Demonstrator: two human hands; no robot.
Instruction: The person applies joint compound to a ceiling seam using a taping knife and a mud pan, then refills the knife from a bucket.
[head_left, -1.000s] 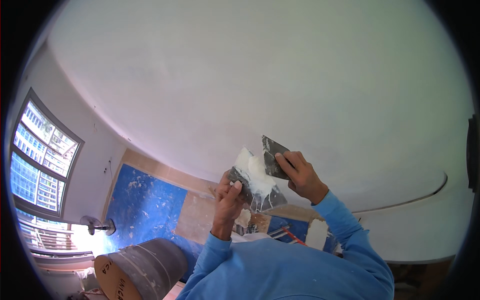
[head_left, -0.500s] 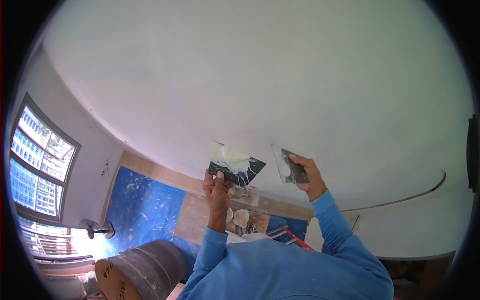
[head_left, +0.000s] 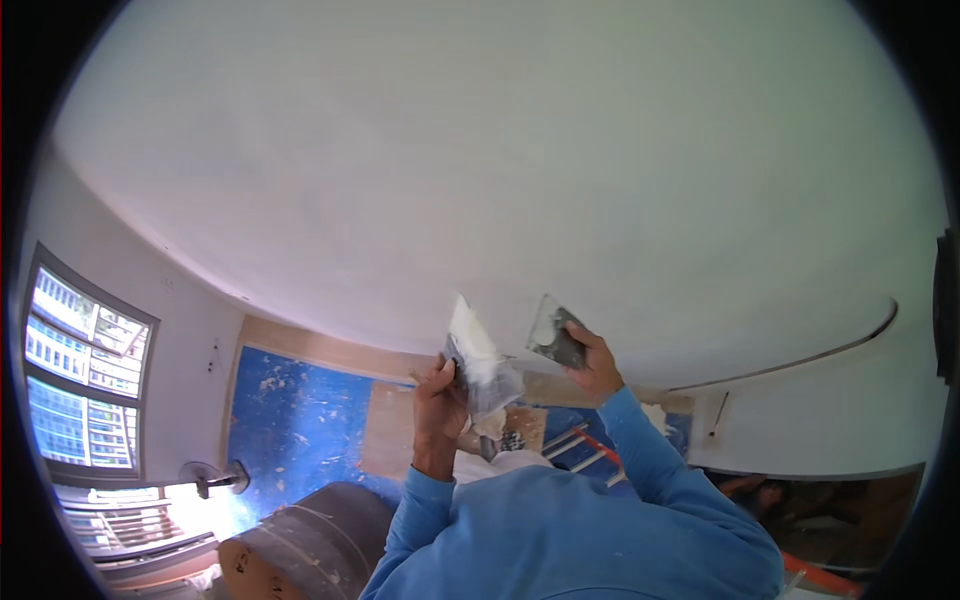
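My left hand (head_left: 437, 400) grips a flat putty scraper (head_left: 490, 388) by one edge, thumb on its face. A thick heap of white putty (head_left: 470, 332) lies along its blade, which is tilted and blurred by motion. To its right, my right hand (head_left: 598, 368) is closed on a second dark, square-edged putty scraper (head_left: 568, 348), with white putty smeared on its far left corner. A gap separates the two scrapers. Both are held in front of the broad white wall (head_left: 480, 180); whether either touches it cannot be told.
A window (head_left: 85, 370) and a fan (head_left: 213, 478) are at the left. Below stands a large grey drum (head_left: 320, 540) near a blue floor sheet (head_left: 290, 415). A ladder with a red rail (head_left: 600, 448) is behind my right arm. A dark opening (head_left: 850, 510) lies at lower right.
The left scraper has turned to a steeper tilt and shifted right. My right hand and its scraper have moved slightly left and turned. The view has shifted, showing more of the lower right.
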